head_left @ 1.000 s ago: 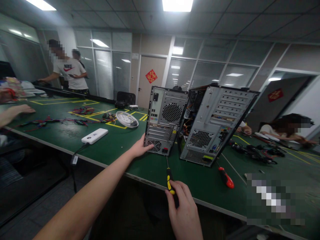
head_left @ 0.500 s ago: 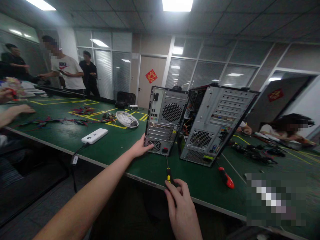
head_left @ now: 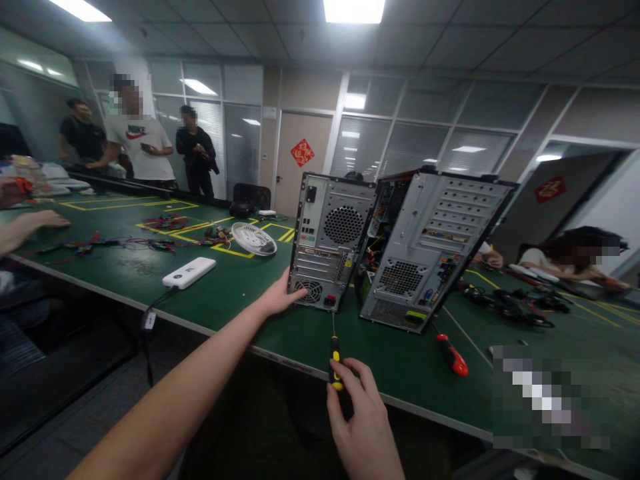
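Observation:
My left hand (head_left: 279, 293) grips the lower left edge of a narrow computer tower (head_left: 334, 220). Its thumb lies on the tower's back by the bottom fan grille, and the other fingers are hidden behind the side. In my right hand (head_left: 363, 413) is a black and yellow screwdriver (head_left: 335, 363), its handle held between thumb and fingers. The thin shaft points away from me toward the tower's bottom edge; I cannot make out whether its tip touches. A second computer tower (head_left: 400, 267), larger and open at its left side, stands tilted just to the right.
Right of the towers lie a red screwdriver (head_left: 453, 355) and a heap of black cables (head_left: 510, 303). To the left are a white power bank (head_left: 189, 273) with a cord, a white round cover (head_left: 254, 239) and tangled wires (head_left: 110, 243). Several people are around the green table (head_left: 235, 313).
My right hand's fingers have shifted on the screwdriver, and more of its handle now shows, turned a little. My left hand and both towers stay put. People in the background have moved right.

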Action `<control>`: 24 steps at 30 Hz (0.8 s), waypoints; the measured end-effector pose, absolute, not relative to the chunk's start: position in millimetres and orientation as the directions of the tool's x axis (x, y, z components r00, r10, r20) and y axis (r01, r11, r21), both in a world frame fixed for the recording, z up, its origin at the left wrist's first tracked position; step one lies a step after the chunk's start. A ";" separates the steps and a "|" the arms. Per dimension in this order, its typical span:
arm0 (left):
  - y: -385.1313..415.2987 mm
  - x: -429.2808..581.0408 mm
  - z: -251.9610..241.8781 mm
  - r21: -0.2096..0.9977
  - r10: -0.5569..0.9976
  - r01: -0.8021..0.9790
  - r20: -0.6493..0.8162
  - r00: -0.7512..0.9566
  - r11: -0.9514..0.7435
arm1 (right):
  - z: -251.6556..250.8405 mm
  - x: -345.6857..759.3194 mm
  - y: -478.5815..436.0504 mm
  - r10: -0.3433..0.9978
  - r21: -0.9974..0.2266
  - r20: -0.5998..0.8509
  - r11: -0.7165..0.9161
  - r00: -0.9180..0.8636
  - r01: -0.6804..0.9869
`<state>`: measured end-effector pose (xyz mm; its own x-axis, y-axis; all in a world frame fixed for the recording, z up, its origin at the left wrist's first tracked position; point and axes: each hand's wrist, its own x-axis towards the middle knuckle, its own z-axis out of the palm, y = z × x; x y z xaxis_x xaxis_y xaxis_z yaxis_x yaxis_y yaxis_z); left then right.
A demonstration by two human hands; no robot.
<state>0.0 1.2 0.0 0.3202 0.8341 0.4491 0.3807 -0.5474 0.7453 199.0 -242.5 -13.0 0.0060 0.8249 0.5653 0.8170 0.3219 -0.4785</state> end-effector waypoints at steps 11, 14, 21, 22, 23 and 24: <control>0.7 0.5 1.0 0.748 0.832 0.371 0.457 0.315 -0.551 | -13.2 199.4 -241.4 0.812 -0.385 0.579 0.352 -0.074 0.853; 2.3 0.7 -0.7 0.742 0.825 0.366 0.467 0.319 -0.562 | -13.1 199.5 -240.5 0.812 -0.361 0.575 0.357 -0.096 0.862; 4.2 -0.1 -2.6 0.728 0.812 0.364 0.484 0.327 -0.581 | -15.0 199.6 -241.1 0.805 -0.403 0.587 0.379 -0.083 0.833; 4.2 -0.2 -2.5 0.727 0.811 0.365 0.485 0.327 -0.582 | -15.4 199.6 -241.1 0.803 -0.410 0.591 0.382 -0.078 0.828; 4.2 -0.3 -2.4 0.726 0.811 0.366 0.485 0.326 -0.581 | -15.8 199.6 -240.9 0.801 -0.415 0.594 0.385 -0.075 0.824; 4.1 -0.3 -2.3 0.727 0.813 0.369 0.482 0.326 -0.579 | -16.1 199.7 -240.7 0.800 -0.418 0.595 0.386 -0.074 0.822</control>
